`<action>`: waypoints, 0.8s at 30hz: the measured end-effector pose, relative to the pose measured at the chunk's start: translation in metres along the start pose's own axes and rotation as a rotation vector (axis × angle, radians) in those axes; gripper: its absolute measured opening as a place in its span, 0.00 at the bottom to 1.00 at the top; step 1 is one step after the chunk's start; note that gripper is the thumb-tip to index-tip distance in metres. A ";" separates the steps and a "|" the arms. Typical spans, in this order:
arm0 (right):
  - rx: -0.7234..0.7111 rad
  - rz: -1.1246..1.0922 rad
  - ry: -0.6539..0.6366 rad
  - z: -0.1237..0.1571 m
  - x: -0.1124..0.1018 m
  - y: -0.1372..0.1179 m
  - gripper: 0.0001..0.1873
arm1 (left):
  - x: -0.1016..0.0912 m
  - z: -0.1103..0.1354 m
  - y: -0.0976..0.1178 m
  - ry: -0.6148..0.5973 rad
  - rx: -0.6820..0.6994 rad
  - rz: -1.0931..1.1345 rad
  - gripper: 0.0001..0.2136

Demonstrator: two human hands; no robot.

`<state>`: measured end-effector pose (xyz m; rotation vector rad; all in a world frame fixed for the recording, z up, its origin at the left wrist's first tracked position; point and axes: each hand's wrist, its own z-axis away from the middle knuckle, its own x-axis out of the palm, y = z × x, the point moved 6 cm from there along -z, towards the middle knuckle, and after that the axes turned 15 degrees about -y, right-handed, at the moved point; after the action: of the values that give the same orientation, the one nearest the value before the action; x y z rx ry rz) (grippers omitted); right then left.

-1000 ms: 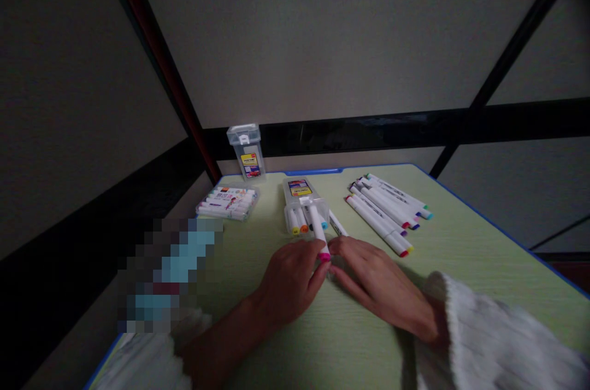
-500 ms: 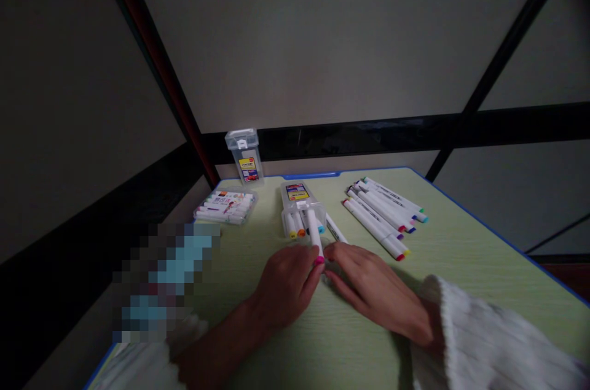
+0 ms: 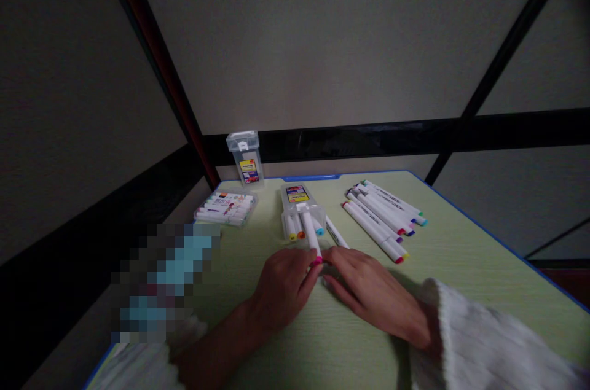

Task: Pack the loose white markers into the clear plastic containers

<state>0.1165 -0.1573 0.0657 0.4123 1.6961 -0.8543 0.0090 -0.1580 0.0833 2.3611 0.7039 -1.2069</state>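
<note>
My left hand [image 3: 288, 282] pinches a white marker [image 3: 310, 233] by its pink end. The marker's far end is at the mouth of a clear plastic marker case [image 3: 299, 195], which lies on its side with its mouth toward me. Inside the case, several markers show yellow, orange and blue ends. My right hand [image 3: 369, 292] is close beside my left, its thumb and fingers closed around a see-through edge that looks like the case's lid; its fingertips are partly hidden. Just beyond the right fingers, another white marker [image 3: 336, 231] lies beside the case.
Several white markers [image 3: 380, 218] lie in a loose pile on the right of the table [image 3: 461, 255]. At the back left stands a clear lidded case [image 3: 249, 163], with a flat pack of markers [image 3: 225, 207] before it. A blurred patch [image 3: 170, 279] covers the left edge.
The pink-ended marker has tipped lower, and its far end has shifted slightly left at the case mouth. Both hands have stayed nearly in place.
</note>
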 end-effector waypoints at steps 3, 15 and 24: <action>0.001 -0.010 -0.010 0.000 0.000 0.000 0.04 | 0.000 0.000 0.000 -0.013 -0.005 0.013 0.04; 0.033 -0.024 -0.072 0.000 0.002 0.000 0.06 | -0.002 0.000 0.001 -0.001 0.025 0.018 0.04; 0.028 0.016 -0.031 0.001 0.001 0.001 0.08 | -0.001 -0.001 0.003 -0.014 0.033 0.030 0.04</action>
<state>0.1173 -0.1577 0.0646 0.4295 1.6517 -0.8696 0.0111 -0.1599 0.0853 2.3789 0.6463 -1.2297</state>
